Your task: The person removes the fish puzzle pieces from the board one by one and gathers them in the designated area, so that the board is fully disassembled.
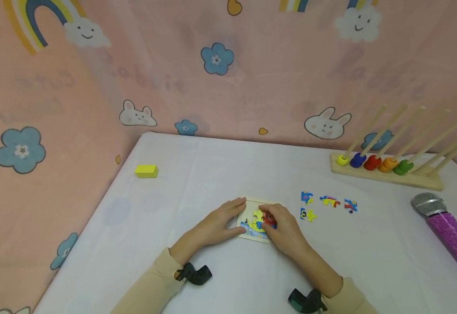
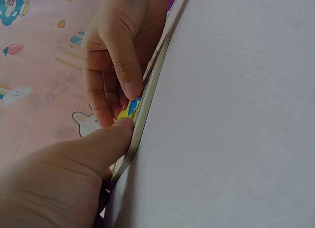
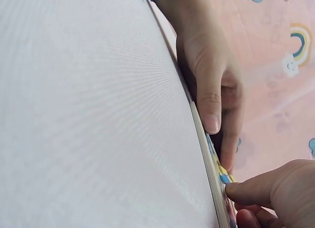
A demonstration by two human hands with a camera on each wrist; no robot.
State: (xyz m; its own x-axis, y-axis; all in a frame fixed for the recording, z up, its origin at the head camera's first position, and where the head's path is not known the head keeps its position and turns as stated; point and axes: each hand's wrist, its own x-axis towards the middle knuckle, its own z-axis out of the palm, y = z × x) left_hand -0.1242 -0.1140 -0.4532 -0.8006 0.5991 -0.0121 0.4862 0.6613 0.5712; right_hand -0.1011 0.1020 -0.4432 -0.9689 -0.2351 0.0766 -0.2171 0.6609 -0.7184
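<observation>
A small jigsaw puzzle board with a pale wooden frame lies on the white table, partly filled with blue, yellow and red pieces. My left hand rests along its left side, fingers reaching the far left corner and thumb on the near part. The right hand bends over the board's right half, thumb and fingers pinching at a puzzle piece with blue and yellow on it. Those fingers largely hide the piece and the red part of the picture. In the left wrist view, the right thumb points down at the board.
Several loose puzzle pieces lie right of the board. A wooden peg stand with coloured beads stands at the back right, and a purple microphone lies nearer. Far left sits a yellow block. A pink printed cloth hangs behind the table.
</observation>
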